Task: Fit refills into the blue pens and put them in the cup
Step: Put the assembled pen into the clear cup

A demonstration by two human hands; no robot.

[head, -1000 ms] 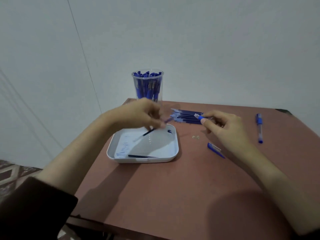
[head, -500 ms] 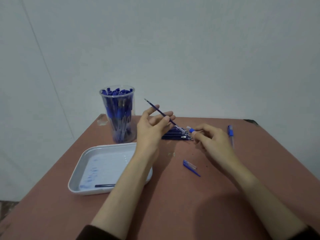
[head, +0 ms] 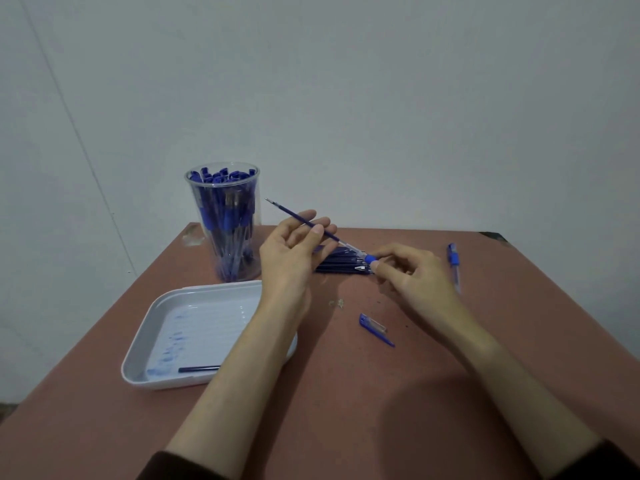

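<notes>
Table (head: 346,393): cup (head: 255,188) at far-left edge | left fingers (head: 323,225) pinch refill (head: 284,209) | right fingers (head: 388,252) pinch pen (head: 370,259)

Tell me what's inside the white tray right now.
One dark refill lies near the front wall of the white tray, beside blue ink smears. The left forearm covers the tray's right side, so anything there is hidden.

Both forearms reached forward. The left hand (head: 294,251), fingers raised, pinched the refill (head: 287,211). The right hand (head: 415,275), curled, pinched the pen barrel (head: 369,259).
</notes>
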